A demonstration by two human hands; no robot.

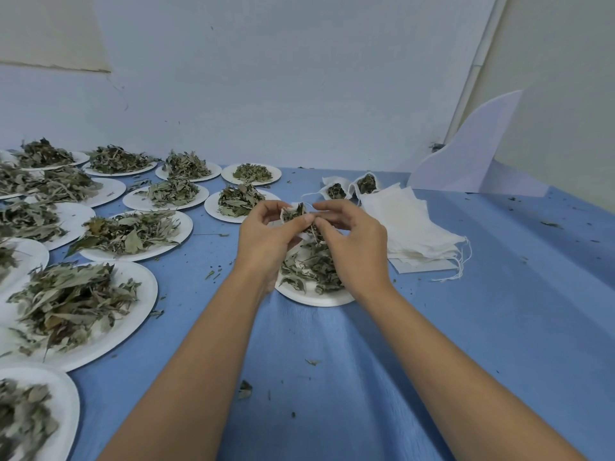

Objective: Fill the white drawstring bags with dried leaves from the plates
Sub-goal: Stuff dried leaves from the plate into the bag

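Observation:
Over a white plate heaped with dried leaves, my left hand holds a small white drawstring bag with its mouth open and leaves showing inside. My right hand pinches some leaves at the bag's mouth, fingers curled. Two filled bags lie behind, near the wall. A stack of empty white bags lies just right of my right hand, strings trailing off its right edge.
Several white plates piled with dried leaves cover the left half of the blue tablecloth. Leaf crumbs are scattered over the cloth. A white card leans against the wall at the back right.

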